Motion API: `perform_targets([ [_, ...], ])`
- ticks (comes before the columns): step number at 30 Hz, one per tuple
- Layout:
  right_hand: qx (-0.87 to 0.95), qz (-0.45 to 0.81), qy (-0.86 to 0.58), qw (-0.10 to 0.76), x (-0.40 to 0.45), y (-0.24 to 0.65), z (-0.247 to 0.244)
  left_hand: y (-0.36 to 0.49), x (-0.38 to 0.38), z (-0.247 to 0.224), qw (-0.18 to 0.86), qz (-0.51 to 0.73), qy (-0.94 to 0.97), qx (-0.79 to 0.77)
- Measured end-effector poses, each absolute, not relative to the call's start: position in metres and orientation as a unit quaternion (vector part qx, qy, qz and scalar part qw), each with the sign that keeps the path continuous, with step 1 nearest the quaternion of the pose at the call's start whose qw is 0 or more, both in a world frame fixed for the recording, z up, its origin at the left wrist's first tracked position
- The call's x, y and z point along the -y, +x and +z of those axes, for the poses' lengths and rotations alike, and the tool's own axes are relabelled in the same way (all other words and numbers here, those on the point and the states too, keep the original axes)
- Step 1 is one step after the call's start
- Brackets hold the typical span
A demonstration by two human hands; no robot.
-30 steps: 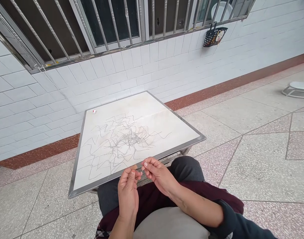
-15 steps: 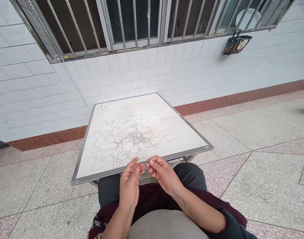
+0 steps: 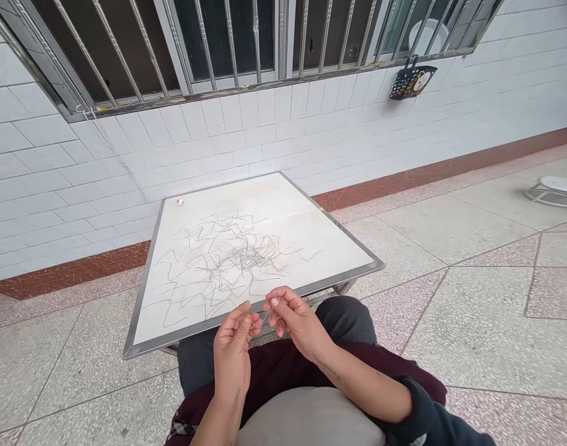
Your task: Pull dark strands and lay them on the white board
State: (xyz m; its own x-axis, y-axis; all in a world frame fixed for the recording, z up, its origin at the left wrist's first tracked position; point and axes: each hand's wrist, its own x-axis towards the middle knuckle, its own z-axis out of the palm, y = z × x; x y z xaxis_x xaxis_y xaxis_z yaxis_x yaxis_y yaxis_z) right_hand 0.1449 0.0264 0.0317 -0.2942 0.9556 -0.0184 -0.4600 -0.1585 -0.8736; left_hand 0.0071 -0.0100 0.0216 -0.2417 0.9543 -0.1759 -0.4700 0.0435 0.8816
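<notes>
A tangle of thin, kinked dark thread (image 3: 228, 260) lies spread over a low white table (image 3: 311, 248) with a metal rim. My left hand (image 3: 234, 347) and my right hand (image 3: 295, 319) meet just in front of the table's near edge, above my lap. Both pinch the same fine strand (image 3: 266, 316) between thumb and fingertips; it is barely visible between them. A needle may be there, but I cannot tell.
A tiny red and white object (image 3: 179, 202) sits at the table's far left corner. A white tiled wall with a barred window (image 3: 228, 43) stands behind. A dark basket (image 3: 412, 82) hangs from the bars. A white stool (image 3: 555, 189) lies at the right on the terrazzo floor.
The view swung right, then back left. My hands stay together at the table's edge, with only small finger movements on the strand.
</notes>
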Motion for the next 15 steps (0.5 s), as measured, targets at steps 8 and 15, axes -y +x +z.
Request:
perform_targets([
  [8, 0.432, 0.695, -0.290, 0.496, -0.0260, 0.1443, 0.0303, 0.0096, 0.0112, 0.0238, 0.529, 0.638, 0.302, -0.470],
  [15, 0.417, 0.691, -0.295, 0.512, -0.0280, 0.1457, 0.0289, 0.0133, 0.0086, 0.0197, 0.535, 0.636, 0.313, -0.460],
])
